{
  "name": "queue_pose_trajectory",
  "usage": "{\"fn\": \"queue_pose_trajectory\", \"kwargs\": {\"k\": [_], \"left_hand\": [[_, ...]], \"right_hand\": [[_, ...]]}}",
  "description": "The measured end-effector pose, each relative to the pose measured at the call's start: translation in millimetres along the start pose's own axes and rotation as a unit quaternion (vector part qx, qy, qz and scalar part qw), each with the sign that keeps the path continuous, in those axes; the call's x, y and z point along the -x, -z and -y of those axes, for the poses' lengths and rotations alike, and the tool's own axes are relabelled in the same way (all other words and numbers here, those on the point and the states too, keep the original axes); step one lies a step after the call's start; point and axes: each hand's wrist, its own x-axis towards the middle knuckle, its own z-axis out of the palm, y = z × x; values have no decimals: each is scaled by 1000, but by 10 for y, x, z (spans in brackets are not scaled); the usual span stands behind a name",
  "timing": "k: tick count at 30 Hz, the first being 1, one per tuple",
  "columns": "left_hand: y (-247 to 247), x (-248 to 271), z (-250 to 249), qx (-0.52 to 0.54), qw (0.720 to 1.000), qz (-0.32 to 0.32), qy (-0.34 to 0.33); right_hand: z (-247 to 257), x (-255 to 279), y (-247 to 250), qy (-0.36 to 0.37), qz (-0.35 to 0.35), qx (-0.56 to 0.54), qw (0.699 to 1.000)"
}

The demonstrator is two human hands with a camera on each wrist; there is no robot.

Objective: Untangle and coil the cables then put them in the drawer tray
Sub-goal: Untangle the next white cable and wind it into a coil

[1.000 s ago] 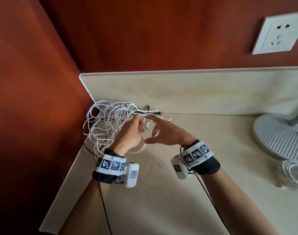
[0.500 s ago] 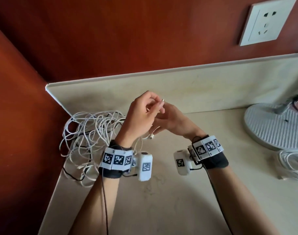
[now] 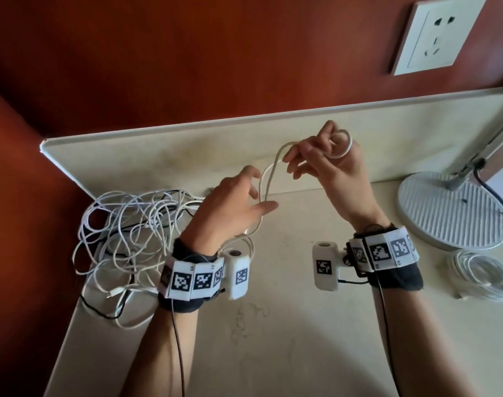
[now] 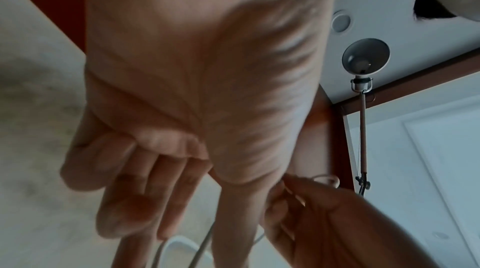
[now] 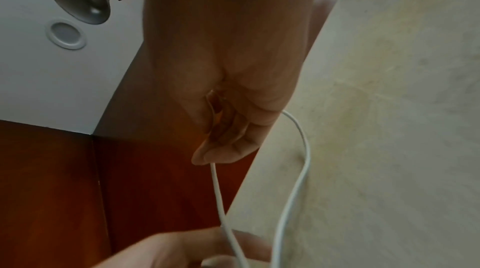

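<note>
Your right hand (image 3: 334, 167) is raised over the counter, pinching a small first loop of the white cable (image 3: 269, 179); your left hand (image 3: 233, 207) hangs lower, fingers loosely spread beside the strand, gripping nothing.

From your right hand the cable's long axis falls down and leftward, past your left fingers (image 3: 266, 207), into the tangled pile (image 3: 136, 233) in the counter's (image 3: 273, 339) left corner, so your left hand is nearer for feeding slack. You cannot see the drawer tray, where this strand enters the tangle, or its plug end.
</note>
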Motion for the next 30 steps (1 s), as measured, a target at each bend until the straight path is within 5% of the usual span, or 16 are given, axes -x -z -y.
{"fn": "queue_pose_trajectory", "kwargs": {"k": [8, 12, 16, 18, 21, 24, 30], "left_hand": [[-77, -2, 53, 69, 997, -3, 26], [61, 50, 50, 133, 985, -109, -34], [242, 172, -85, 315, 931, -153, -106], [266, 220, -203, 421, 889, -129, -126], [231, 224, -323, 519, 840, -118, -108], [206, 184, -269, 533, 828, -151, -86], [252, 88, 4, 521, 819, -239, 23]], "right_hand": [[-12, 37, -105, 25, -6, 12, 1000], [-82, 51, -19, -52, 27, 147, 987], [-114, 90, -35, -244, 199, 314, 896], [-110, 143, -152, -261, 307, 294, 867], [-122, 236, -300, -216, 342, 155, 901], [-144, 246, -326, -166, 338, 83, 923], [-195, 154, -180, -102, 215, 211, 948]]}}
